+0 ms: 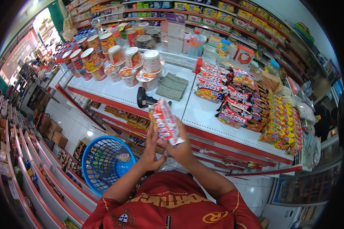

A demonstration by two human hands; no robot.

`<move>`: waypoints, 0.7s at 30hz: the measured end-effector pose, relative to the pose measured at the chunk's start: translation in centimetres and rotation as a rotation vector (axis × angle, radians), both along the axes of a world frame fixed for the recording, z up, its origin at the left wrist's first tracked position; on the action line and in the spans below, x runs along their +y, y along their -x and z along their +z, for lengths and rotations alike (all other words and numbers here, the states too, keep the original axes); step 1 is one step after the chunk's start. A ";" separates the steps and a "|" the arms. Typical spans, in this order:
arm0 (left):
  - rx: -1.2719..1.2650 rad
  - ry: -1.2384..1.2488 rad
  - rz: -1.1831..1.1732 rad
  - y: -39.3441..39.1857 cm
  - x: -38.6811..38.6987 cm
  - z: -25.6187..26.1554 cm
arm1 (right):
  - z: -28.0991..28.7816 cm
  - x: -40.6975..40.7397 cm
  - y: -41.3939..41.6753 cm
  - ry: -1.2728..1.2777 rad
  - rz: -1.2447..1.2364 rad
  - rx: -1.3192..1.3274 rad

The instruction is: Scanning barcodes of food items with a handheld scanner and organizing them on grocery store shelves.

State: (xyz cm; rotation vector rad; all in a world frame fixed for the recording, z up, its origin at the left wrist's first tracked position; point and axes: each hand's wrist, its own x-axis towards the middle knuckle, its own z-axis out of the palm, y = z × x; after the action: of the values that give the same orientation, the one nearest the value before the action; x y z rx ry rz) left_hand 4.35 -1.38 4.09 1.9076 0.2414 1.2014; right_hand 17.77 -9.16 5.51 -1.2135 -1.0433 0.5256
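A white, red and yellow instant noodle packet (pixel 166 123) is held up before me, just past the shelf's front edge. My right hand (pixel 179 144) grips its lower end and right side. Along the packet's left edge rest the fingers of my left hand (pixel 152 146), with the thumb spread away from it. Behind the packet lies a black handheld barcode scanner (pixel 146 98), partly hidden. A folded green checked cloth (pixel 172 86) lies beyond it on the white shelf top (pixel 103 86). Similar white-and-red noodle packets (pixel 210 86) stand in a row to the right.
Below my left forearm stands a blue plastic basket (pixel 89 160) with a packet (pixel 123 157) inside. Stacked noodle cups (pixel 129 77) occupy the shelf's left part. Black noodle packets (pixel 235 113) and yellow ones (pixel 275 120) fill the right. Low racks (pixel 54 183) line the left side.
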 end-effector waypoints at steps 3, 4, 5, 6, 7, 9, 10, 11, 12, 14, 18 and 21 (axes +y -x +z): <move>0.309 -0.334 -0.039 0.3 5.3 0.5 | 1.9 -2.6 -4.3 -0.002 -0.073 0.163; 0.313 -0.361 0.061 -0.9 6.4 2.0 | 1.9 -3.7 -5.8 -0.006 -0.093 0.161; 0.370 -0.429 0.172 -2.6 7.9 2.5 | 1.9 -5.0 -7.3 0.048 -0.112 0.121; 0.394 -0.502 0.221 -3.7 10.5 2.5 | 1.8 -5.9 -8.0 0.100 -0.112 0.087; 0.388 -0.505 0.214 -4.8 12.0 2.8 | 2.2 -6.7 -8.3 0.097 -0.120 0.084; 0.653 -0.665 0.428 -6.3 14.3 3.4 | 2.8 -7.8 -8.8 0.144 -0.131 0.093; 0.649 -0.668 0.426 -7.0 15.3 3.6 | 2.6 -8.3 -8.6 0.127 -0.140 0.156; 0.812 -0.680 0.396 -7.6 16.2 3.7 | 2.5 -8.7 -8.5 0.124 -0.141 0.155; 0.977 -0.689 0.360 -8.1 16.6 4.0 | 2.3 -9.1 -8.5 0.127 -0.141 0.182; 1.004 -0.682 0.340 -8.6 17.2 4.3 | 1.8 -9.7 -8.6 0.135 -0.125 0.196; 0.889 -0.747 0.371 -8.8 17.8 3.5 | 1.6 -10.4 -8.5 0.122 -0.092 0.166; 0.851 -0.757 0.383 -8.5 18.0 3.1 | 2.5 -10.3 -8.3 0.127 -0.084 0.222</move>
State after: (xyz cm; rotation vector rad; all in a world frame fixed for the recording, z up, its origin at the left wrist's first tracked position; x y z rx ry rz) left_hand 12.86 16.65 7.20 3.0916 0.6984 0.6534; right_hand 26.12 -19.50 8.04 -1.2731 -0.7765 0.6527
